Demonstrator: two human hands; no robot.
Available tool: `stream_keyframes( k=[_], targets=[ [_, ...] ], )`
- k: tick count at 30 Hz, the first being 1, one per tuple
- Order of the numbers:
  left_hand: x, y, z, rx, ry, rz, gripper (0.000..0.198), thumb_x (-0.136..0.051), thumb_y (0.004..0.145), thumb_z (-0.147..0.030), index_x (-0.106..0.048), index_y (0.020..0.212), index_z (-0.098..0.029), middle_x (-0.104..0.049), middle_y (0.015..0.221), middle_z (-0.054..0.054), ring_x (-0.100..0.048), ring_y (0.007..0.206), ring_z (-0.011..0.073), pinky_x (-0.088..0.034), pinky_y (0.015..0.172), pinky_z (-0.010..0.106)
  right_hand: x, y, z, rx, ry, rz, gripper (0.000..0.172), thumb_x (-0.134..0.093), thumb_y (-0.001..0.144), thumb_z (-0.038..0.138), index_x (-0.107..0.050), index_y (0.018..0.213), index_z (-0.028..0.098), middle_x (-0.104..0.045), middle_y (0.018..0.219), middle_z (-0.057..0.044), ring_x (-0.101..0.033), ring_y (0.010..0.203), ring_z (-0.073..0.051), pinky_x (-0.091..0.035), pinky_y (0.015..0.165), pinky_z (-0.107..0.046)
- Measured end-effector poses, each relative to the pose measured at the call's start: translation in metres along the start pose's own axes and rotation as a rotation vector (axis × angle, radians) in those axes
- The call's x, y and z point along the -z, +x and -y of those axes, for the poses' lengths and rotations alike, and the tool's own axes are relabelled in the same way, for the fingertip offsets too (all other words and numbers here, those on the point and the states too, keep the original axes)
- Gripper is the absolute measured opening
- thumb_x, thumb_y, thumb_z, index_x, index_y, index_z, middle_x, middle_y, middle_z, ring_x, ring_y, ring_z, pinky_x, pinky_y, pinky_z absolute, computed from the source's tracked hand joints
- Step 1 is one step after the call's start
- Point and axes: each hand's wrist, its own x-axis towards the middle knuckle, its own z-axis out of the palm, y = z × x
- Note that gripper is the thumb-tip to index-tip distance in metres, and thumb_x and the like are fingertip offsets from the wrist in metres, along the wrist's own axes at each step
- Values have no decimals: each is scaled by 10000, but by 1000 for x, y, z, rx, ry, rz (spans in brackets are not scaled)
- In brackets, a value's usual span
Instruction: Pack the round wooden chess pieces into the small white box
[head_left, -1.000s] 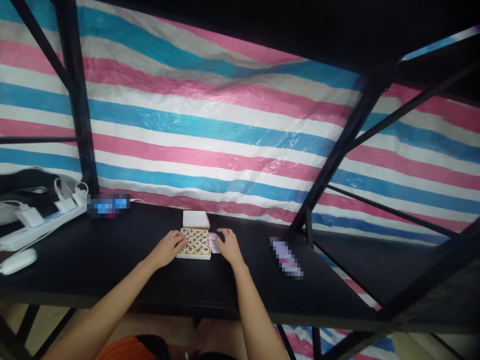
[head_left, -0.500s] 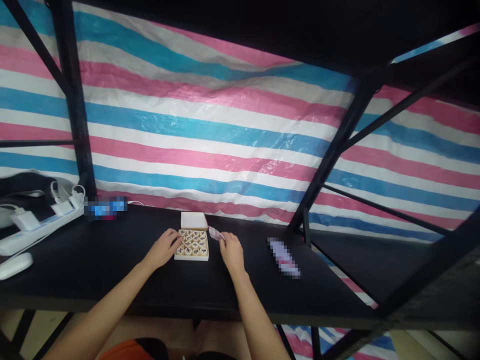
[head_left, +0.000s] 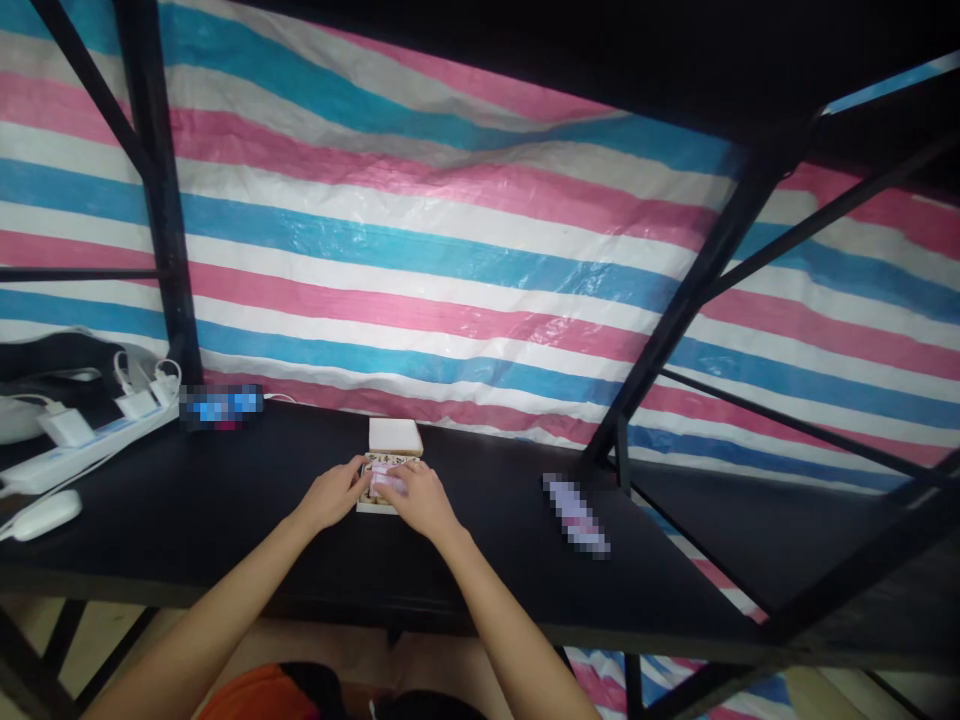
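A small white box [head_left: 373, 507] of round, pale xiangqi pieces [head_left: 388, 458] with dark characters lies on the black desk. Across the pieces is a folded, pale pinkish sheet [head_left: 384, 480], of paper or thin plastic. My right hand [head_left: 420, 497] reaches over the box from the right, its fingers on this sheet. At the box's left edge is my left hand [head_left: 332, 495], fingers slightly apart and fingertips by the sheet's left end. Behind the box stands its white lid [head_left: 395, 436]. My hands and the sheet hide most of the pieces.
On the black desk [head_left: 487, 560], a blurred-out phone-like object [head_left: 576, 515] lies to the right and another blurred blue item [head_left: 223, 406] at the back left. A white power strip [head_left: 97, 447] with plugs and a white mouse-shaped object [head_left: 49, 515] sit left. Black metal posts [head_left: 169, 270] frame the desk.
My right hand has moved left, bringing the pinkish sheet from beside the box onto the pieces. My left hand stays at the box's left edge. The view has shifted slightly.
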Motion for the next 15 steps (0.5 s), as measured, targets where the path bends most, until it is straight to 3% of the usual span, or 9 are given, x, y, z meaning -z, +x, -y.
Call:
stream_keyframes(
  k=[6,9,15],
  targets=[
    [-5,-1,4,-127,98,7,408,-336,917,-438,-583,1195,-267,-663,970,70,-597,932,261,-423,795,336,1,16,-47,-207,64,-45,355,-337,964,356,-623,1123,220,-613,1115,-80,-544,1020,-190,-379,908,-304],
    [-7,0,7,-136,158,15,434,-322,920,-446,-587,1210,-261,-646,982,80,-583,935,267,-419,812,352,-7,27,-68,-262,39,-24,371,-336,961,378,-597,1178,230,-568,1222,-103,-515,1098,-224,-376,913,-351],
    [-10,2,11,-114,176,37,455,-311,918,-396,-516,1301,-259,-613,987,86,-566,941,267,-422,828,370,-21,30,-84,-358,5,-13,344,-371,947,367,-667,937,192,-680,932,-100,-608,925,-225,-423,793,-321]
  ],
)
